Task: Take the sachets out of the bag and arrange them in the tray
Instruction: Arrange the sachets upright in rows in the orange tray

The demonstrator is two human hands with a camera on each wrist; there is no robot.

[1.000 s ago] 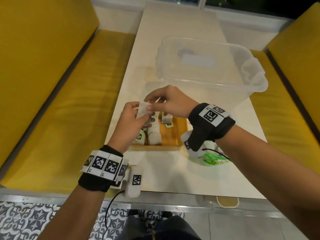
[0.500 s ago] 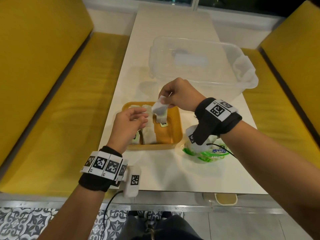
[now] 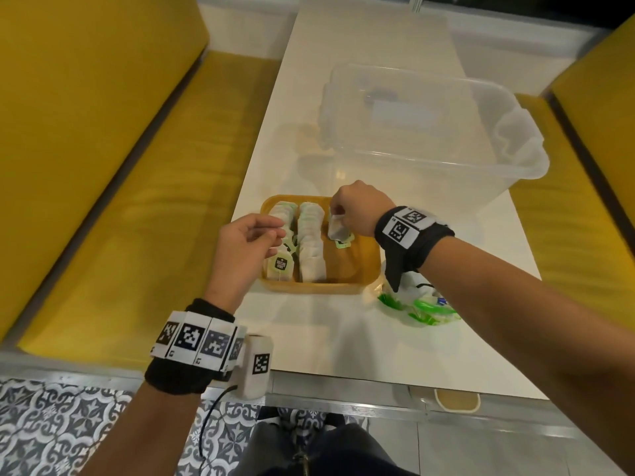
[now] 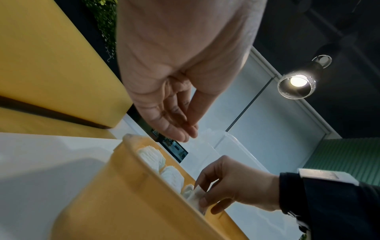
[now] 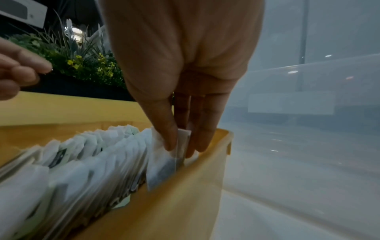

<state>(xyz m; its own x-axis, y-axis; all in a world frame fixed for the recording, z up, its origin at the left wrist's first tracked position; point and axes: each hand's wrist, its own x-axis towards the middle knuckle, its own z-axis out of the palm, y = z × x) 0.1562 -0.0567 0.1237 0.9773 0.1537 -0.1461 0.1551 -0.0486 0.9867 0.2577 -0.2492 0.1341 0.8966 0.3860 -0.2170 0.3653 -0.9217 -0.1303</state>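
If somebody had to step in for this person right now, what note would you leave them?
Right hand: pinching one sachet, lowering it into the tray's far right corner.
Left hand: above the tray's left side, holding nothing.
Done: two rows of sachets stand in the tray.
Left: release this sachet, then check the green and white bag right of the tray; its contents can't be seen.

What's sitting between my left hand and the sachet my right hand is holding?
Two packed rows of sachets standing in the tray, between the left hand and the held sachet; clearest in the head view.
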